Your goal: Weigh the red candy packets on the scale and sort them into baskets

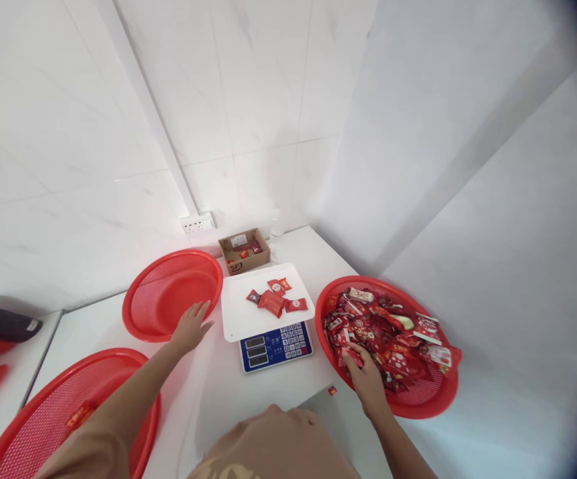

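My left hand (191, 328) is open, fingers stretched out, at the right rim of a red mesh basket (141, 293). At the right, my right hand (368, 382) reaches over the near rim of another red basket (432, 407) heaped with wrapped snacks (368, 326). Its fingers are closed around a red wrapped candy packet (353, 358). Between my hands stands a digital scale (275, 349) with a blue keypad and a white tray (241, 319). Several red wrapped candies (272, 303) lie on that tray.
Behind the scale is a small cardboard box (235, 266) with a few wrapped pieces, beside a clear plastic bottle (275, 226). A third red basket (143, 359) stands near left. One small red piece (333, 390) lies at the table's front edge. Walls close off the back and right.
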`<state>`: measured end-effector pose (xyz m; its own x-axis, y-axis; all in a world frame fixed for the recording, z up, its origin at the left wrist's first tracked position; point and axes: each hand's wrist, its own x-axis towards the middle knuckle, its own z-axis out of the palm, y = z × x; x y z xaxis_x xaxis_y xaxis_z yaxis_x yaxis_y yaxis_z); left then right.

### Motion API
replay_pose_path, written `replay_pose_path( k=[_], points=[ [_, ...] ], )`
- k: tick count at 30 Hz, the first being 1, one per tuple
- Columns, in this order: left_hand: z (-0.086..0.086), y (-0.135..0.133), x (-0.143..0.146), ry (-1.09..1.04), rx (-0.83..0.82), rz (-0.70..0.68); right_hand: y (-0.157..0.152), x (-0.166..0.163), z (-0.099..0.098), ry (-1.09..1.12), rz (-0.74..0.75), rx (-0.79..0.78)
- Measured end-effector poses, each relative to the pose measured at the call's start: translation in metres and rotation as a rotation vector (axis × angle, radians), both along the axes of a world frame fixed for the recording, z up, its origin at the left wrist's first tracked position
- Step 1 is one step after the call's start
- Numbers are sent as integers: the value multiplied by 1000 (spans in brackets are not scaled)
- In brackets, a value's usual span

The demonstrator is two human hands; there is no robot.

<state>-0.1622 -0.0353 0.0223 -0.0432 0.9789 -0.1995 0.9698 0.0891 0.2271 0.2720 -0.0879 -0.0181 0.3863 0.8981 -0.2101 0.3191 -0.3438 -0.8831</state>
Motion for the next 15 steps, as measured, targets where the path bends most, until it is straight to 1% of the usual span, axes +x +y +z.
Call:
replay_pose_path(
  k=[2,3,5,6,7,9,11,13,15],
  points=[
    [-2,8,27,10,93,-113,0,0,0,21,5,-16],
    [-4,13,42,-12,108,-179,0,0,0,22,6,-22],
    [-7,26,76,-73,95,-286,0,0,1,5,2,-16],
    [-9,33,93,-102,82,-313,0,0,1,-8,-1,-7],
    [-11,40,110,-127,66,-313,0,-1,1,-17,-3,1],
    [-12,55,139,-167,15,-214,1,-1,2,-21,-5,1],
    [-13,66,162,-163,-29,-120,1,-2,3,-16,-7,-11],
    [-12,73,177,-133,-60,-108,1,-2,4,-18,-13,-20],
    [-12,76,183,-110,-65,-153,1,-2,4,-20,-18,-14]
  ],
)
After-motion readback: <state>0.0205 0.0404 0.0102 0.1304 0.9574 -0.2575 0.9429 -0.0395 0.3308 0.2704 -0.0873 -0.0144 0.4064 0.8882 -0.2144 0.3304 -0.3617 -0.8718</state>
